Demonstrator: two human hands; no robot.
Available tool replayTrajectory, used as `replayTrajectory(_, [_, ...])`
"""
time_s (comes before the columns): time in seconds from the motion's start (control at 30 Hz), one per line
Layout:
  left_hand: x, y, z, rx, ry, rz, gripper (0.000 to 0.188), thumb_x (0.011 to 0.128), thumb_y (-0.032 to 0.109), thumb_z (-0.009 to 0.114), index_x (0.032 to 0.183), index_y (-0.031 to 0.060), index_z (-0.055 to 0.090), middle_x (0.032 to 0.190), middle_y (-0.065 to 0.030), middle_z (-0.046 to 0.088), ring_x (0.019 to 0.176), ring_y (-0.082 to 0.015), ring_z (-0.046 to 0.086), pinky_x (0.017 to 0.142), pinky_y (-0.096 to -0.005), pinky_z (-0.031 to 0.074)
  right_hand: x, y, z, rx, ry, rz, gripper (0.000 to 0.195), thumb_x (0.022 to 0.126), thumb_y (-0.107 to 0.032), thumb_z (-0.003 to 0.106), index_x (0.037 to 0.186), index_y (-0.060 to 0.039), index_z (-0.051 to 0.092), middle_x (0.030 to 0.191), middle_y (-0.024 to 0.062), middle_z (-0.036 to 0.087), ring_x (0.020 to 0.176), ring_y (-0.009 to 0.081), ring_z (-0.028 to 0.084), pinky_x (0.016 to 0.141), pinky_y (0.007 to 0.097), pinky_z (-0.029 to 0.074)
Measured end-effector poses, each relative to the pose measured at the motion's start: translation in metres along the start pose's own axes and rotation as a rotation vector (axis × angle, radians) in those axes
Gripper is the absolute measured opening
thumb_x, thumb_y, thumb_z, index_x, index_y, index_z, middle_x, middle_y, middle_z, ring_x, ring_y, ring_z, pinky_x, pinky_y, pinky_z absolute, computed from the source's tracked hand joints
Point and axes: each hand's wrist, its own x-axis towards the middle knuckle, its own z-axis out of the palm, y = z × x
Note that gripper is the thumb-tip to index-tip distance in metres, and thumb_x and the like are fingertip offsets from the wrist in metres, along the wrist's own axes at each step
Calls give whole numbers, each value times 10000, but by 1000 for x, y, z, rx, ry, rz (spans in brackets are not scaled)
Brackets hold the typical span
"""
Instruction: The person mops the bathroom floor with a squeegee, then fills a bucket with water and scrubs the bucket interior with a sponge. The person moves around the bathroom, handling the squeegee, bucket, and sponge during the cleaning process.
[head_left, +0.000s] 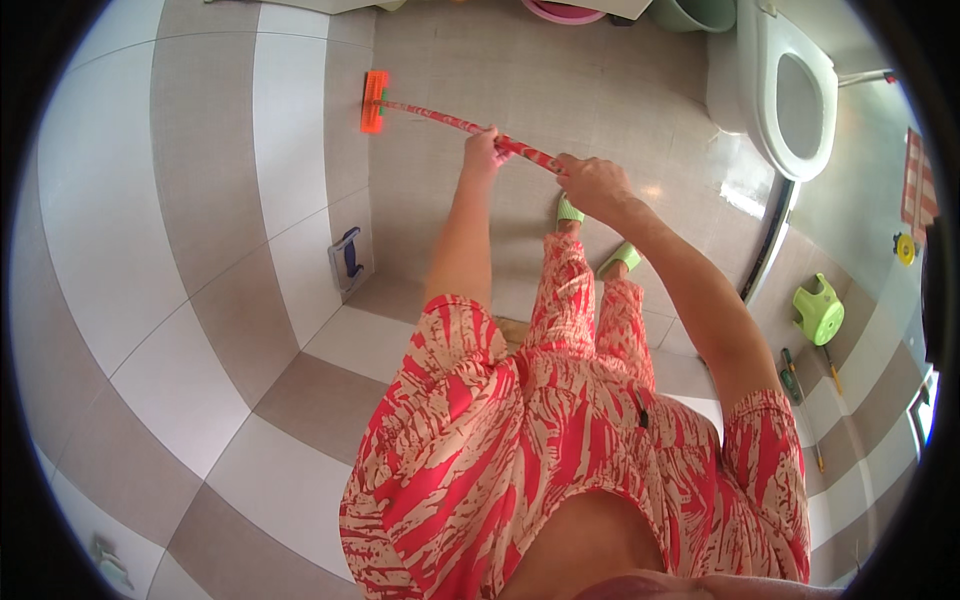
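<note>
Both of my hands grip the red patterned pole of a long-handled floor brush (442, 118). My left hand (484, 148) closes around the middle of the pole. At its near end, my right hand (594, 182) is wrapped over the pole. The orange brush head (373, 102) lies at the far left, where the tiled floor (525, 82) meets the wall. A bit of green shows beside the joint of pole and head.
A white toilet (796, 105) with its seat showing stands at the right. Pink basin (564, 10) and pale green bucket (694, 13) sit at the far edge. A blue-handled tool (349, 255) leans by the left wall. Green stool (819, 311) is at right. Green slippers (621, 260) are on my feet.
</note>
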Motion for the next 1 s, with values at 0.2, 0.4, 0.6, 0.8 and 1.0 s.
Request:
replayTrajectory(0.2, [16, -53, 46, 93, -49, -190, 132, 850, 155, 517, 908, 49, 464, 622, -88, 532, 489, -235, 568, 385, -384, 498, -56, 56, -2, 113, 65, 31, 272, 859, -224, 519, 1125, -165, 526, 761, 150, 632, 734, 360, 613, 625, 469, 473])
replayTrajectory(0.4, [-37, -82, 92, 284, 62, 24, 101, 824, 70, 510, 887, 20, 449, 665, -76, 512, 548, -207, 584, 362, -329, 474, -106, 80, 18, 475, 88, 189, 328, 871, -220, 528, 1195, -167, 545, 731, 174, 623, 643, 342, 629, 607, 402, 476])
replayTrajectory(0.6, [61, -34, -8, 579, 334, 396, 111, 823, 96, 460, 901, 18, 470, 650, -85, 497, 527, -232, 577, 419, -361, 449, -38, -20, 57, 475, 88, 167, 320, 898, -223, 482, 1216, -185, 488, 786, 219, 620, 735, 367, 624, 602, 470, 476])
replayTrajectory(0.8, [15, -13, -21, 762, 324, 247, 242, 869, 199, 476, 1019, 18, 420, 750, -154, 598, 597, -292, 621, 520, -382, 505, -48, -56, 93, 454, 122, 142, 370, 889, -205, 482, 1239, -124, 392, 806, 238, 610, 723, 413, 606, 612, 500, 472])
replayTrajectory(1.0, [-14, -45, -43, 504, 257, 82, 241, 872, 164, 449, 1059, 34, 371, 715, -130, 574, 529, -264, 611, 421, -380, 488, -80, -35, 92, 433, 90, 110, 392, 884, -211, 494, 1264, -135, 438, 686, 208, 618, 629, 433, 598, 610, 516, 488])
